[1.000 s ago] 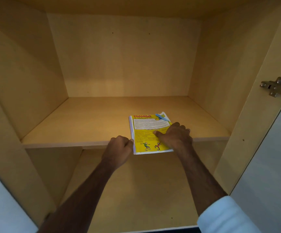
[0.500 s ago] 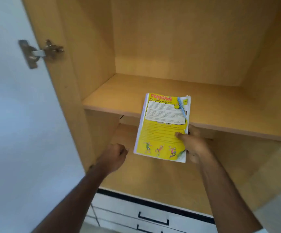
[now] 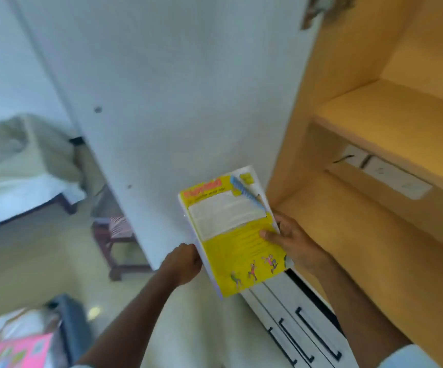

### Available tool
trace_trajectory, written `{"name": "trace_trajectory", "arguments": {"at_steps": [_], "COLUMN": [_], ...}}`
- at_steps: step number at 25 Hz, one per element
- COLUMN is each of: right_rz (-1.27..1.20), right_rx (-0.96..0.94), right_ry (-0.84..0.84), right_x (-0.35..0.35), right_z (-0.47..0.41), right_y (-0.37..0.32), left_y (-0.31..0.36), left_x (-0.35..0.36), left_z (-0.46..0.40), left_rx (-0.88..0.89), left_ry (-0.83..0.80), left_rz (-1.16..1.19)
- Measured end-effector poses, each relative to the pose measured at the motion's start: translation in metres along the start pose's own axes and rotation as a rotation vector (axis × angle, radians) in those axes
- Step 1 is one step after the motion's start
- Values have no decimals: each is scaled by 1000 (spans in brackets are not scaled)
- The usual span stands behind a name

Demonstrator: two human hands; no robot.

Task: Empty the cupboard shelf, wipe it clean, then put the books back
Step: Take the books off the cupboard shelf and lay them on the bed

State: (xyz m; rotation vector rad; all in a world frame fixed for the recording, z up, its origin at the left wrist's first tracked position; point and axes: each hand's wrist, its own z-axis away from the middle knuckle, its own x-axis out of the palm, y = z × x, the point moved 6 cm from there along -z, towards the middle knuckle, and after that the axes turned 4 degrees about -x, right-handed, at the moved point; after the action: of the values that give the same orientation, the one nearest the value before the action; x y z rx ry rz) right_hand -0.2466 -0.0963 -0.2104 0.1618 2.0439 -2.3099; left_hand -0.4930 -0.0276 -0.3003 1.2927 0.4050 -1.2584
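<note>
A yellow book (image 3: 231, 235) with a blue pencil drawn on its cover is out of the cupboard, in front of the open white door (image 3: 177, 102). My right hand (image 3: 294, 240) grips its right edge, thumb on the cover. My left hand (image 3: 183, 264) is at the book's left edge with curled fingers; whether it holds the book is unclear. The wooden cupboard shelf (image 3: 400, 123) on the right is bare.
White drawers with black handles (image 3: 300, 330) sit below the cupboard. A lower shelf (image 3: 369, 229) lies under the bare one. On the left stand a bed (image 3: 16, 176) and a wooden stool (image 3: 116, 235). A pink book (image 3: 10, 351) lies at the bottom left.
My right hand lifted the yellow book off the shelf and carried it out to the left. My view swung left, away from the cupboard. My left hand came up to the book's edge.
</note>
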Motion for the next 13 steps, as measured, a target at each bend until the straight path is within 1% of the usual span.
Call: {"name": "trace_trajectory", "arguments": {"at_steps": [1, 2, 3, 5, 6, 7, 8, 9, 10, 11, 12, 13], "right_rz": [23, 33, 44, 93, 133, 167, 199, 225, 253, 289, 331, 382], "right_rx": [35, 62, 86, 100, 91, 72, 48, 27, 17, 0, -19, -38], "right_ry": [-117, -230, -336, -505, -565, -628, -675, -688, -713, -727, -743, -781], "right_x": [30, 64, 100, 163, 194, 228, 264, 291, 319, 345, 373, 404], "right_z": [-9, -18, -25, -37, -42, -47, -51, -54, -55, -57, -54, -49], "right_y": [10, 17, 25, 40, 47, 55, 65, 75, 88, 100, 104, 108], "left_y": [-28, -70, -122, -177, -189, -208, -222, -243, -259, -277, -295, -313], "left_x": [-2, 3, 15, 36, 35, 41, 43, 50, 53, 60, 69, 82], "left_z": [12, 23, 43, 92, 116, 140, 164, 184, 207, 233, 258, 284], "left_rx": [-66, -128, -253, -443, -508, -571, -604, -651, -722, -845, -932, -1014], "left_ry": [44, 143, 192, 121, 134, 113, 153, 190, 257, 249, 298, 295], "left_rz": [107, 274, 356, 376, 375, 352, 348, 363, 389, 376, 341, 324]}}
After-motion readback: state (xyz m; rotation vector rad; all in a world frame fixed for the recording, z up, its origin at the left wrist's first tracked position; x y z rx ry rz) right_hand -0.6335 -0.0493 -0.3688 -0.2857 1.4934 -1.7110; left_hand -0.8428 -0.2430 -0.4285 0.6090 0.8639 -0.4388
